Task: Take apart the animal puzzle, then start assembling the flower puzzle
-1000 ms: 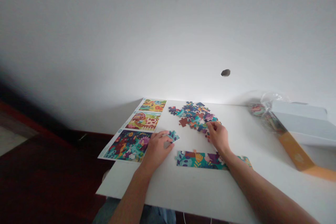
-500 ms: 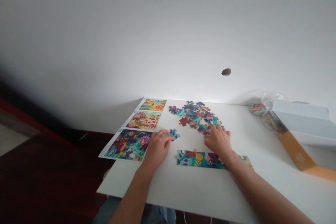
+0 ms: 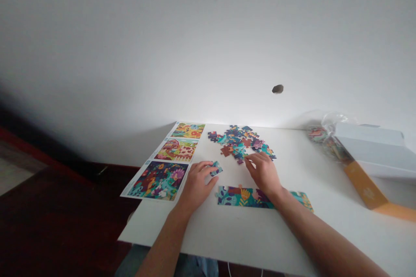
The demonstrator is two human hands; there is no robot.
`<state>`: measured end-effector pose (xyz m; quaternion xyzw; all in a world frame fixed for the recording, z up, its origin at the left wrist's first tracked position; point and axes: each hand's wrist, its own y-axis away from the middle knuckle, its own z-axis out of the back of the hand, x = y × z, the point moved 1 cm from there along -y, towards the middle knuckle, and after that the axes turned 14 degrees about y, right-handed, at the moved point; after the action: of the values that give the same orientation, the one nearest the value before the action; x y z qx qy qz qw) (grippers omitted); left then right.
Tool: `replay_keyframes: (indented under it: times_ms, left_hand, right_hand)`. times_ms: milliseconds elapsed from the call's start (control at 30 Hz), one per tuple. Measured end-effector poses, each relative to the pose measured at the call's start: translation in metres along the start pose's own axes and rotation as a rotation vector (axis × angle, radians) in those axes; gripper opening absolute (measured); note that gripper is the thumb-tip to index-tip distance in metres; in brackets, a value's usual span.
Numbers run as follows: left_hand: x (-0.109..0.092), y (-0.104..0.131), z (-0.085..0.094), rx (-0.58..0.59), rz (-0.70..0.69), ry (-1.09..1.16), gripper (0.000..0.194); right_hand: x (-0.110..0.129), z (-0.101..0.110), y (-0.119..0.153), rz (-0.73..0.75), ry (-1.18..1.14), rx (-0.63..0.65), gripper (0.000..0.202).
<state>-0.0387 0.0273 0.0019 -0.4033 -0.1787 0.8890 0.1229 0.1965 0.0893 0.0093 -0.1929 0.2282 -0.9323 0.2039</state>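
My left hand (image 3: 197,184) is at the left of the table, with a small teal and dark blue puzzle piece (image 3: 216,169) between its fingertips and thumb. At the near edge of a heap of loose puzzle pieces (image 3: 238,140), my right hand (image 3: 264,172) has its thumb and index finger curled together at a small purple puzzle piece (image 3: 240,161). Part of that grip is hidden by the fingers. A joined strip of puzzle (image 3: 229,197) lies in front, partly covered by my right wrist and forearm.
On the left lies a sheet with three printed pictures (image 3: 159,180), overhanging the white table's (image 3: 195,233) edge. An open orange and white box (image 3: 367,188) stands at the right, beside a clear plastic bag (image 3: 338,121) with colourful contents. A white wall (image 3: 208,52) rises behind.
My right hand has drawn back left and toward me from the heap's right side, and the purple piece shows by its fingertips. My left thumb has shifted lower around its piece.
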Motion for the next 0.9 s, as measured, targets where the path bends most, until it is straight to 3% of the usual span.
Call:
replay_keyframes:
  times_ms: [133, 333, 533, 667, 900]
  left_hand:
    - [-0.009, -0.002, 0.001, -0.007, 0.023, 0.135, 0.024]
    - [-0.024, 0.000, -0.005, 0.091, 0.166, 0.340, 0.031]
    - [-0.032, 0.004, -0.019, 0.201, 0.064, 0.268, 0.033]
    - [-0.036, 0.005, -0.022, 0.340, -0.018, 0.114, 0.052]
    - [-0.039, 0.005, -0.020, 0.338, -0.025, 0.131, 0.028]
  right_hand:
    - [0.004, 0.004, 0.001, -0.094, -0.257, -0.074, 0.021]
    - [0.021, -0.005, 0.006, -0.185, -0.618, 0.140, 0.020]
    - [0.026, -0.002, 0.008, 0.055, -0.436, 0.106, 0.017]
    - [0.025, 0.001, 0.008, 0.074, -0.363, 0.141, 0.017]
    - [0.026, 0.000, 0.008, 0.079, -0.342, 0.199, 0.016]
